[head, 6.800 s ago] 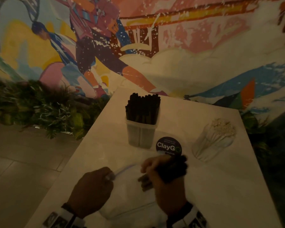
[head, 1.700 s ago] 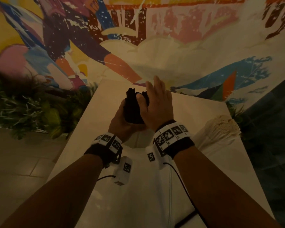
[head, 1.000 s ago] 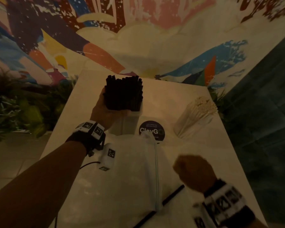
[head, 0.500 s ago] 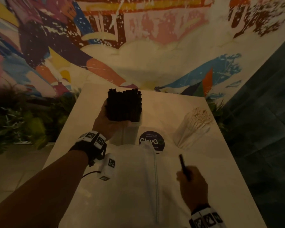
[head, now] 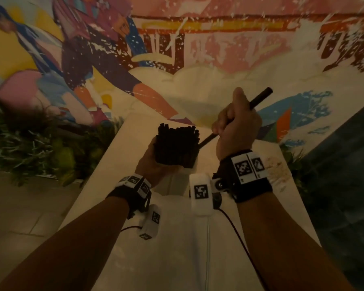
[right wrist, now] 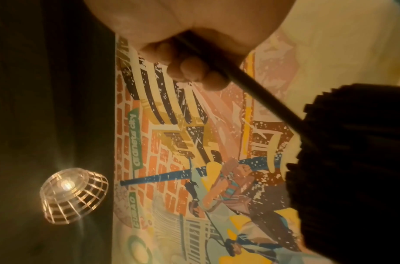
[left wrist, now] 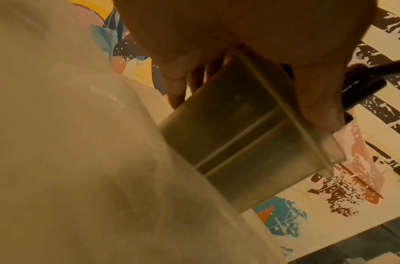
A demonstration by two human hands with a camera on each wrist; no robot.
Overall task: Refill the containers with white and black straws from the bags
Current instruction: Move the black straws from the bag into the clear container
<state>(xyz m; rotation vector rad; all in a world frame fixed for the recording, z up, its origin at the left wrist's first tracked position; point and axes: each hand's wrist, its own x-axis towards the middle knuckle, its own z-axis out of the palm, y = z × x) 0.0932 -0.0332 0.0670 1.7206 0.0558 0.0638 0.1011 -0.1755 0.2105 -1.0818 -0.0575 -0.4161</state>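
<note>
— Straws, the black ones [head: 176, 147], where were they when you looked?

— Packed upright in a clear square container [left wrist: 250, 142], their tops bristling well above its rim. The left hand [head: 153, 162] was wrapped round that container from the side, thumb on the near wall and fingers curled behind it, holding it tilted over the pale table [head: 225, 156].

— And the right hand [head: 237, 129]?

— Clenched round a single black straw [head: 261, 97]. It slanted through the fist, upper end sticking out towards the painted wall [head: 198, 49], lower tip just at the right edge of the bundle. Whether it had gone in among the others I couldn't tell.

— Anything else on the table?

— A crumpled white plastic bag [head: 187, 238] lay under both forearms, and behind the right wrist I caught a bunch of white straws [head: 278, 171], mostly hidden. A cage lamp [right wrist: 70, 192] glowed overhead.
</note>
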